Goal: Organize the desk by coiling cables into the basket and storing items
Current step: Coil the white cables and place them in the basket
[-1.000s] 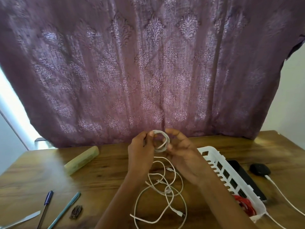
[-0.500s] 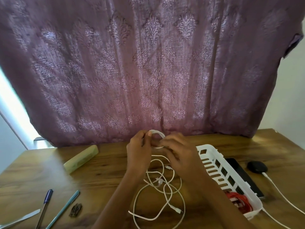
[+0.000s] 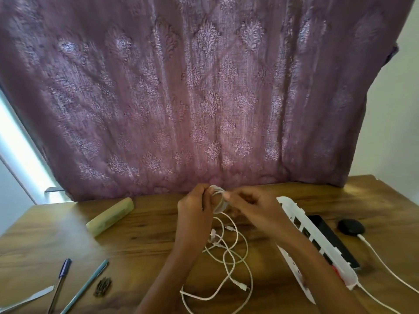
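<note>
A white cable (image 3: 226,264) lies in loose loops on the wooden desk (image 3: 145,241), and its upper end is wound into a small coil (image 3: 218,198) held above the desk. My left hand (image 3: 195,211) grips the coil's left side. My right hand (image 3: 251,207) pinches the coil from the right with thumb and fingers. The white slotted basket (image 3: 322,248) stands to the right, under my right forearm, with something red inside that is mostly hidden.
A pale green case (image 3: 111,216) lies at the back left. Two pens (image 3: 79,282), a flat metal blade (image 3: 27,300) and a small dark clip (image 3: 103,286) sit front left. A black phone (image 3: 333,239), a black charger (image 3: 351,226) and its white lead (image 3: 385,266) lie right of the basket.
My right hand has swung round the coil, from under it to its right side, laying on more cable. The loose loops on the desk have shifted slightly. The camera tilted a little.
</note>
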A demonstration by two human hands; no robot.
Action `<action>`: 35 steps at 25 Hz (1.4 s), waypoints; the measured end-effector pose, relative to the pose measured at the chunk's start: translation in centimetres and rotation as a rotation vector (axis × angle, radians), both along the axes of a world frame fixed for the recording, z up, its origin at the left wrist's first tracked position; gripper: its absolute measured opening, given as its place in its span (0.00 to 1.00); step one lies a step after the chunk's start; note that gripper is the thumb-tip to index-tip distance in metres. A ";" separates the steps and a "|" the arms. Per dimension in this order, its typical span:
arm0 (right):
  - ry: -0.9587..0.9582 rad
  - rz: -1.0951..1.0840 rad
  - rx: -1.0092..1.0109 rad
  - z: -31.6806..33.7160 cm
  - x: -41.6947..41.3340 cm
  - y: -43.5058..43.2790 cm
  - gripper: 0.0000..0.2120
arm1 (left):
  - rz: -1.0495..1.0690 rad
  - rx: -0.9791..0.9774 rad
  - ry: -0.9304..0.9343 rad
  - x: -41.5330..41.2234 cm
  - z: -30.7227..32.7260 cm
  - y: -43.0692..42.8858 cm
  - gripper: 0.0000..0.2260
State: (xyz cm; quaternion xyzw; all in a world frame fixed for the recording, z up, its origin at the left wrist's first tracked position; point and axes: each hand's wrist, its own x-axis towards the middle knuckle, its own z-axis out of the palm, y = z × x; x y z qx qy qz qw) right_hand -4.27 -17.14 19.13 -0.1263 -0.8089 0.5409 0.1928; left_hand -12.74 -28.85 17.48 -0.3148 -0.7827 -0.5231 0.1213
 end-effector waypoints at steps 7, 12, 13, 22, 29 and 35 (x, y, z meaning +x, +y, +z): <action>0.209 -0.144 -0.314 0.6 0.0 -0.1 0.10 | 0.063 0.091 -0.117 -0.4 0.3 -0.1 0.09; 0.276 0.019 -1.106 0.3 0.8 1.5 0.09 | 0.091 0.206 -0.350 -1.4 0.1 -0.6 0.10; 0.278 0.023 -1.185 0.0 0.8 1.7 0.12 | 0.108 0.192 -0.342 -1.3 0.1 -0.6 0.10; 0.089 -0.135 -0.393 -2.0 1.2 3.3 0.11 | 0.216 0.289 -0.398 -2.5 0.6 -1.3 0.11; 0.160 -0.219 0.018 -0.5 -1.4 -1.7 0.10 | 0.161 0.228 -0.311 -0.6 1.0 0.4 0.11; 0.191 -0.172 -0.095 -0.7 -2.8 -1.5 0.03 | 0.016 0.374 -0.451 -0.6 0.6 0.5 0.10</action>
